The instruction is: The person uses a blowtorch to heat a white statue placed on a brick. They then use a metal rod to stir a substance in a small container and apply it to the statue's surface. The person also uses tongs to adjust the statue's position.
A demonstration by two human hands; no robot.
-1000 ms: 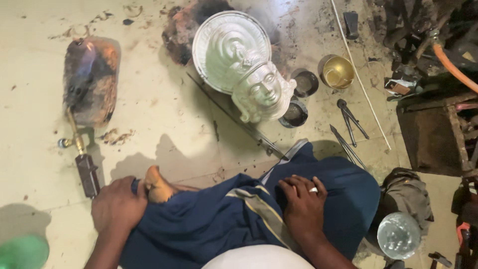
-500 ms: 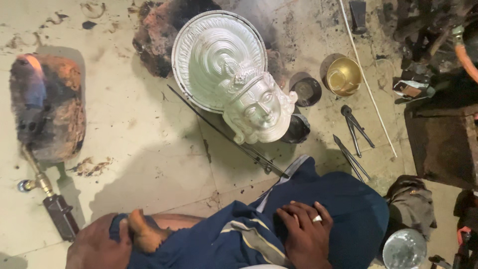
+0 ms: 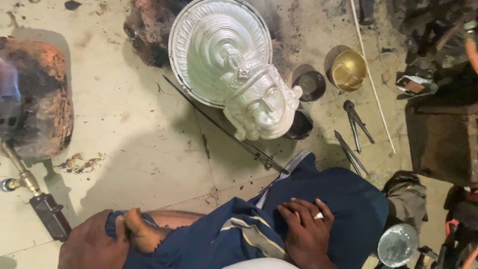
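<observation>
Right hand (image 3: 306, 230): grip open, flat on blue cloth (image 3: 343, 204) | left hand: out of view | floor (image 3: 129, 134): silver mask (image 3: 234, 69), brass bowl (image 3: 348, 69), tongs (image 3: 356, 122).

1. The metal mask (image 3: 259, 107) is silver-white, its round halo (image 3: 219, 47) ridged in fine concentric bands.
2. The small bowl (image 3: 348, 69) is golden brass.
3. The cloth (image 3: 338, 209) is dark navy with pale cream stripes.
4. The floor (image 3: 129, 139) is pale cream, stained with black soot.
5. The block (image 3: 42, 99) is rusty orange-brown.
6. The right hand (image 3: 306, 231) wears a white ring (image 3: 318, 216).
</observation>
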